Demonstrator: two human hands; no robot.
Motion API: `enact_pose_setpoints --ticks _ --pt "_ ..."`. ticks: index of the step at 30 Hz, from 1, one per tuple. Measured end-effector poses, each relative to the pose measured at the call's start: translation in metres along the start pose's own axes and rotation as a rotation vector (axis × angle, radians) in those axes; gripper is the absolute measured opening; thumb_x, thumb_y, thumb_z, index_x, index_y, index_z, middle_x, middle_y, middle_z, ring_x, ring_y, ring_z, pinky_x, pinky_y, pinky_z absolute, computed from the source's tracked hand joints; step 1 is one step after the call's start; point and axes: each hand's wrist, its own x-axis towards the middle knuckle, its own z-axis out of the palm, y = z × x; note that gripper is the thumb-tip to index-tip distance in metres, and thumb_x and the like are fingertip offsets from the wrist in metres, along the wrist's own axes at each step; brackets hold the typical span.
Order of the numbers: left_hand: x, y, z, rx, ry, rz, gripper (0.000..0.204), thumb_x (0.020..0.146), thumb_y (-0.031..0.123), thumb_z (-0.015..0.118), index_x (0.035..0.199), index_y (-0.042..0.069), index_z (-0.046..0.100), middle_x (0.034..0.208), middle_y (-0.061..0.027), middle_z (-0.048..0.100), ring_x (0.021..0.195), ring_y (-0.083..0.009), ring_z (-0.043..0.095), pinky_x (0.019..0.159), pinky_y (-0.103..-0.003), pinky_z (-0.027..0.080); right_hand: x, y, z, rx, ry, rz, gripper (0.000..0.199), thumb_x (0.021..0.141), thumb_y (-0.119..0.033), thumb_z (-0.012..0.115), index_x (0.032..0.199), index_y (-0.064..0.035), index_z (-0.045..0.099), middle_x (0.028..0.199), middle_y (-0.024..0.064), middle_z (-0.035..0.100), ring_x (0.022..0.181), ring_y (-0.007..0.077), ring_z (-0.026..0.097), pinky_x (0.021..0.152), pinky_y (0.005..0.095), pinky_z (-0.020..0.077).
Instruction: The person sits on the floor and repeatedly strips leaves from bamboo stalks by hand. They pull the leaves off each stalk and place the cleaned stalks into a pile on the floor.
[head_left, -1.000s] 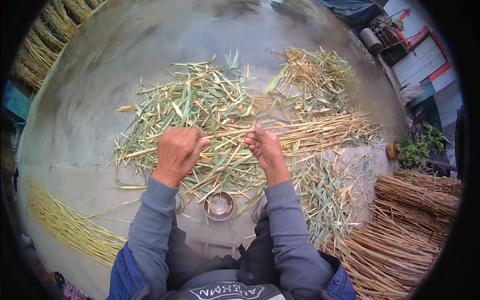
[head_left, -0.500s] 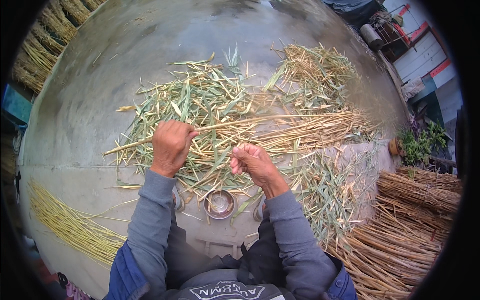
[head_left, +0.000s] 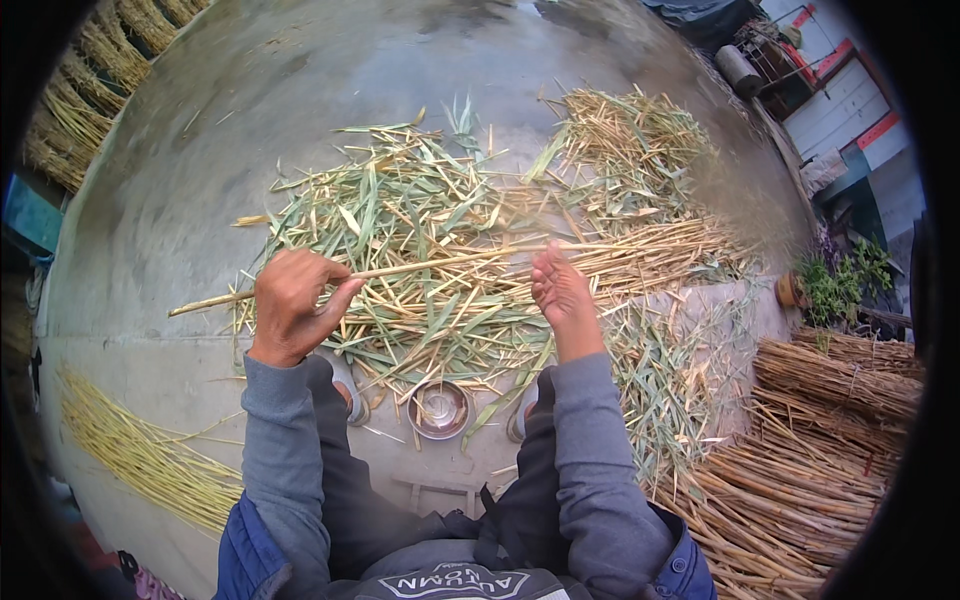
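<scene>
A long straw-coloured reed stalk point(head_left: 440, 266) lies across in front of me, its left end a little lower. My left hand point(head_left: 297, 303) pinches it between thumb and fingers, and the stalk's left end sticks out past the knuckles. Farther along to the right, my right hand point(head_left: 562, 295) has its fingertips closed on the same stalk. Beyond that hand, the stalk blends into a bundle of similar stalks point(head_left: 660, 250) lying on the ground. Under both hands spreads a heap of green leaves and cut stalk pieces point(head_left: 400, 210).
A metal bowl point(head_left: 440, 410) stands on the concrete between my feet. Thin yellow-green stems point(head_left: 150, 450) lie at left. Brown stalk bundles point(head_left: 800, 500) fill the near right. Another cuttings pile point(head_left: 640, 150) lies far right, and a potted plant point(head_left: 840, 280) stands at the right edge.
My left hand has moved left and slightly nearer, drawing the stalk leftward. My right hand has risen from below the stalk, moving right and away from me, and now grips it.
</scene>
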Motion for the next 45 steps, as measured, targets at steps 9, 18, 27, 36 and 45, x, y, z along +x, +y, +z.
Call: enact_pose_setpoints --ticks 9,18,27,36,45 --pt "0.005 0.028 -0.019 0.087 -0.056 -0.042 0.022 0.076 0.021 0.085 0.080 0.008 0.068 0.073 -0.0047 0.066 0.066 -0.0238 0.060 0.063 -0.037 0.041 0.002 -0.005 0.009 0.045 -0.031 -0.137 0.028 0.095 -0.027 0.075 0.102 -0.0037 0.061 0.084 0.0045 0.068 0.073 0.0135 0.070 0.058 0.0225 0.0576" --pt "-0.001 0.059 0.073 0.139 -0.072 -0.029 0.021 0.087 0.027 0.075 0.082 0.009 0.065 0.072 -0.0064 0.062 0.071 -0.0266 0.060 0.069 -0.040 0.041 -0.036 0.041 0.059 0.015 -0.423 0.034 0.027 0.099 -0.025 0.070 0.114 -0.0031 0.062 0.103 0.0115 0.073 0.087 0.0179 0.073 0.070 0.0248 0.0613" --pt "-0.013 0.034 0.086 0.039 -0.003 -0.040 0.018 0.082 0.019 0.080 0.082 0.010 0.064 0.075 -0.0037 0.062 0.073 -0.0244 0.061 0.067 -0.039 0.042 -0.045 0.043 0.062 -0.343 -0.262 -0.020 0.042 0.096 -0.043 0.071 0.090 -0.0031 0.062 0.078 0.0088 0.072 0.063 0.0169 0.071 0.055 0.0241 0.0532" --pt "-0.001 -0.002 0.055 0.099 0.079 -0.115 0.024 0.080 0.023 0.082 0.076 0.010 0.063 0.067 -0.0042 0.060 0.064 -0.0244 0.058 0.062 -0.039 0.040 -0.043 0.014 0.036 0.107 -0.081 -0.378 0.028 0.099 -0.027 0.070 0.100 0.0006 0.064 0.090 0.0108 0.072 0.077 0.0168 0.071 0.063 0.0259 0.0574" --pt "-0.010 0.003 0.011 0.034 0.028 -0.047 0.026 0.076 0.024 0.086 0.070 0.010 0.064 0.063 -0.0030 0.060 0.059 -0.0243 0.057 0.058 -0.038 0.039 -0.013 0.009 0.023 0.084 -0.169 0.039 0.028 0.095 -0.024 0.075 0.107 -0.0026 0.060 0.094 0.0081 0.072 0.080 0.0160 0.072 0.061 0.0254 0.0579"
